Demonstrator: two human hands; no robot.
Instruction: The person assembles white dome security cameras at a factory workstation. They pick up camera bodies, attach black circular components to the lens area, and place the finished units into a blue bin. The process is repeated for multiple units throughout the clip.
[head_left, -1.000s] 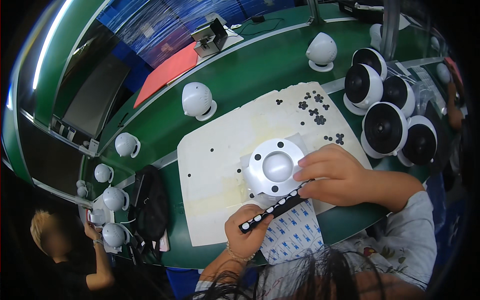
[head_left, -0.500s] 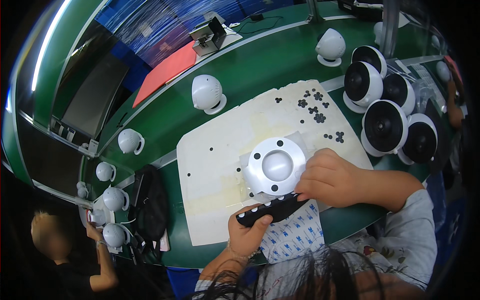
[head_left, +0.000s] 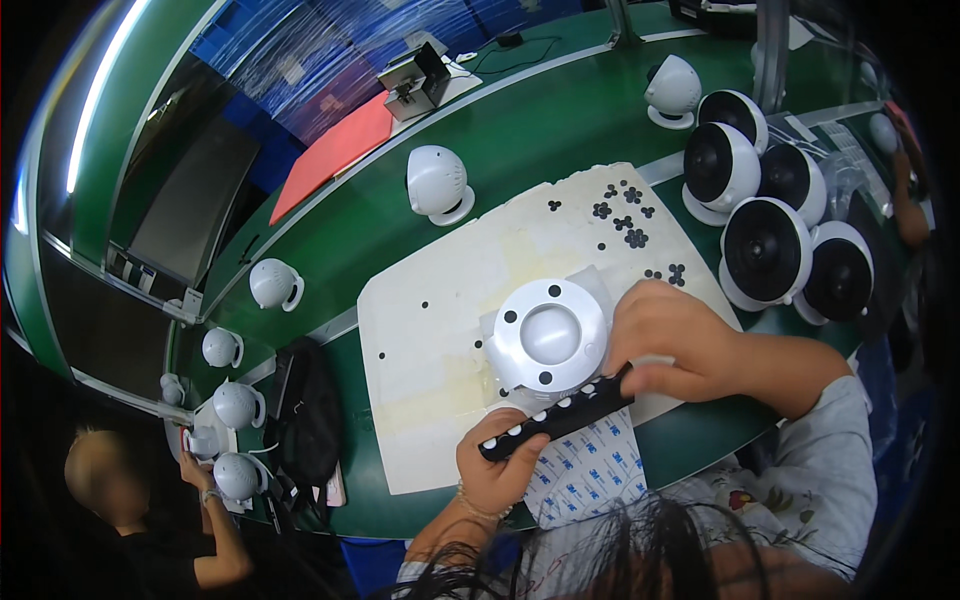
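Note:
My left hand (head_left: 500, 460) grips the left end of a black strip (head_left: 575, 410) with a row of white round spots, thumb on top. At the strip's right end, my right hand (head_left: 672, 335) has its fingers curled and its thumb and forefinger closed on the edge. Just beyond the strip lies a white round base (head_left: 513, 350) with a domed middle. Three black round pads sit on its ring. Beneath the strip is a white sheet with blue print (head_left: 590, 470), partly covered. All this rests on a cream board (head_left: 420, 400).
Loose black round pads (head_left: 635, 238) lie at the board's far right. White and black ball-shaped devices (head_left: 765, 250) crowd the right. Several white ones (head_left: 437, 180) line the green bench. A black bag (head_left: 305, 420) lies left; another person (head_left: 150, 500) works beyond it.
The strip has swung so its right end is higher and more of it shows. My right thumb has come out from the curled fingers. The view has shifted slightly.

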